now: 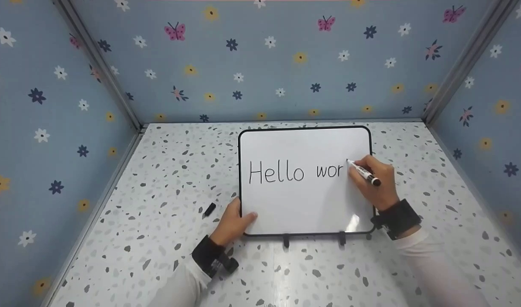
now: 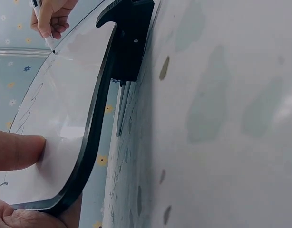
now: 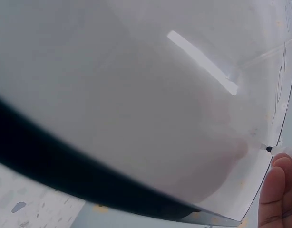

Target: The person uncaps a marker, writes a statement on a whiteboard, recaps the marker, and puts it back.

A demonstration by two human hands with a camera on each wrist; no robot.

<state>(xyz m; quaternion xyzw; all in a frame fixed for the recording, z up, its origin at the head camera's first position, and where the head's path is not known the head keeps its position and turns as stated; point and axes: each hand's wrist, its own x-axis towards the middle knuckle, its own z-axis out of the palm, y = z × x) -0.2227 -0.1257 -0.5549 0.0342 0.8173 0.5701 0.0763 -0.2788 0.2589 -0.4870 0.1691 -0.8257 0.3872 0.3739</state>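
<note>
A black-framed whiteboard [image 1: 294, 204] is propped on the speckled table, with "Hello wor" in thin black letters across its upper half. My left hand [image 1: 233, 222] grips its lower left corner, thumb on the white face and fingers behind; the left wrist view shows the thumb [image 2: 20, 151] lying over the surface. My right hand [image 1: 377, 181] pinches a white marker [image 1: 362, 171] with a black end. In the head view its tip meets the board just right of the "r". The right wrist view catches the tip and fingers [image 3: 274, 190] at its right edge.
A small black marker cap [image 1: 209, 209] lies on the table [image 1: 166, 170] left of the board. Two black feet [image 1: 286, 241] stick out under the board's lower edge. Blue walls [image 1: 269, 64] with flowers and butterflies enclose the back and sides.
</note>
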